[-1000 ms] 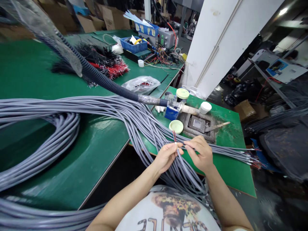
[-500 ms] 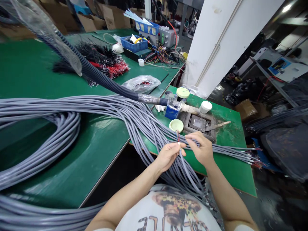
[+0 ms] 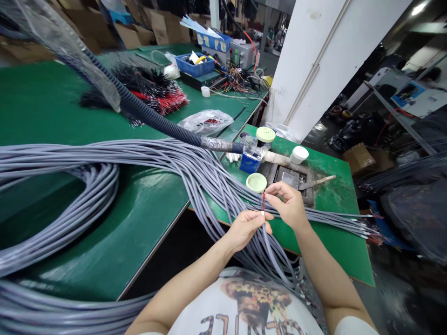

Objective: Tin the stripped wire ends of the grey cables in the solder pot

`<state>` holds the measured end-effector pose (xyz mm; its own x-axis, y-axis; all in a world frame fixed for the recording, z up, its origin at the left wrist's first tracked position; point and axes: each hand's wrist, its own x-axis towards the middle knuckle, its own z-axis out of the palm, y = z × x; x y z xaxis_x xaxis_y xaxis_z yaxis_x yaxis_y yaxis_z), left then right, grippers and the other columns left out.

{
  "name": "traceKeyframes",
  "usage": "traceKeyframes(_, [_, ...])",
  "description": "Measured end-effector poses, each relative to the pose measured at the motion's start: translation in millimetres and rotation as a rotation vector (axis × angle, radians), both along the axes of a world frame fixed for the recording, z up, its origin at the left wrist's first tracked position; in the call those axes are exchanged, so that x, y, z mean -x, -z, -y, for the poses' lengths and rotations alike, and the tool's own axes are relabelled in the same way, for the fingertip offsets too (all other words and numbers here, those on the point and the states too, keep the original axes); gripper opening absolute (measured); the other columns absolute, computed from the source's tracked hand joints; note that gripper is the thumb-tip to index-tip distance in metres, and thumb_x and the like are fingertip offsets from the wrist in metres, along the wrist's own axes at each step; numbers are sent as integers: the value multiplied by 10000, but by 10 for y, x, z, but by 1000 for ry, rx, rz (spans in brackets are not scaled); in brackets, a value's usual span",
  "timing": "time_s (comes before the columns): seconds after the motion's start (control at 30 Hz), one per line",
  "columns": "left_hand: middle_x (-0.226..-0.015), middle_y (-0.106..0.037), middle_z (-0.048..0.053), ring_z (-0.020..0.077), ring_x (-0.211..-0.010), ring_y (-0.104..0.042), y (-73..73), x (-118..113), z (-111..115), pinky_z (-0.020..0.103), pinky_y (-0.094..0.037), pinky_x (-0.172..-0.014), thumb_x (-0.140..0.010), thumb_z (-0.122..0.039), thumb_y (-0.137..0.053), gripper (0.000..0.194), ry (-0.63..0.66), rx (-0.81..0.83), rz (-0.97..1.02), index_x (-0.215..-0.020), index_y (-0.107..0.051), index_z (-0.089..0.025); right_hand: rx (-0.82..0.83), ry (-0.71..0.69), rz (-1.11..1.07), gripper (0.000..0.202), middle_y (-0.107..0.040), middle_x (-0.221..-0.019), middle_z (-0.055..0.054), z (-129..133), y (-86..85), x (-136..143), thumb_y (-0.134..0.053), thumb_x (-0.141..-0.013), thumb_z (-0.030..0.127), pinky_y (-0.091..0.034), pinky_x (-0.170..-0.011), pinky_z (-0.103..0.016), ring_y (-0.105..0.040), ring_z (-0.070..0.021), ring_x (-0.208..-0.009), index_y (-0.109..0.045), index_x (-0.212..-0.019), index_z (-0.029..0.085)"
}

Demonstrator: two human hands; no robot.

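Note:
My left hand (image 3: 248, 227) pinches a grey cable (image 3: 267, 237) close to its stripped end. Thin coloured wires (image 3: 262, 201), red and darker ones, stick up from that end. My right hand (image 3: 287, 203) has its thumb and forefinger closed on the tips of these wires. Just behind the wires sits a pale green round dish (image 3: 256, 182). A bundle of grey cables (image 3: 209, 177) passes under both hands. To the right, the bundle's wire ends (image 3: 375, 235) fan out past the board edge.
A solder pot (image 3: 288, 178) with a flat blade (image 3: 317, 182) across it stands behind my right hand. A dark corrugated hose (image 3: 157, 122) hangs over the bench, its mouth by a blue box (image 3: 250, 163). A white jar (image 3: 299, 155) stands behind the pot.
My right hand has moved left and closed on the wire tips. The wires and my left hand have shifted slightly right and down.

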<state>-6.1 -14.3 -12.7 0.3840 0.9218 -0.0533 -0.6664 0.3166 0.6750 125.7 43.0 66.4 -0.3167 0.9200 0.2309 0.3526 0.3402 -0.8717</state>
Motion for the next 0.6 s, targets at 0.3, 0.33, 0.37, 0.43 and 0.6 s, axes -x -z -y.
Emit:
traceKeyframes(0.3, [-632,-670,58,130,-599,-565,11,-2,-3,258,-420,-700,-746,-426,-726,341,9,-12,3,-900,-738,-123,80,7,-67,51,-643,-717,8,-31,14,14,-639,-753,189,-470,-683,-267,-600,-129,-677,-619,-799,189])
traceKeyframes(0.33, [-635,-671,59,130,-604,-567,16,0,-3,258,-421,-701,-748,-424,-725,339,9,-13,3,-904,-738,-123,140,5,-114,61,-645,-711,12,-42,39,20,-645,-747,193,-470,-680,-264,-605,-128,-676,-618,-801,190])
traceKeyframes(0.37, [-637,-672,60,130,-609,-570,22,2,-3,257,-421,-702,-752,-420,-722,336,9,-16,5,-907,-738,-123,212,1,-175,72,-647,-704,15,-54,72,29,-652,-739,197,-473,-677,-262,-610,-127,-674,-616,-801,191])
traceKeyframes(0.43, [-641,-674,64,131,-617,-575,35,4,-1,257,-424,-704,-761,-410,-718,329,8,-25,17,-916,-737,-121,358,-7,-313,99,-650,-690,23,-79,160,60,-672,-710,191,-480,-667,-256,-616,-124,-665,-610,-787,188])
traceKeyframes(0.6, [-652,-678,68,126,-620,-590,61,5,-3,248,-436,-692,-774,-388,-712,311,0,-17,90,-925,-734,-117,510,-15,-466,130,-648,-675,32,-114,383,116,-682,-681,159,-490,-653,-246,-611,-111,-637,-603,-781,186])
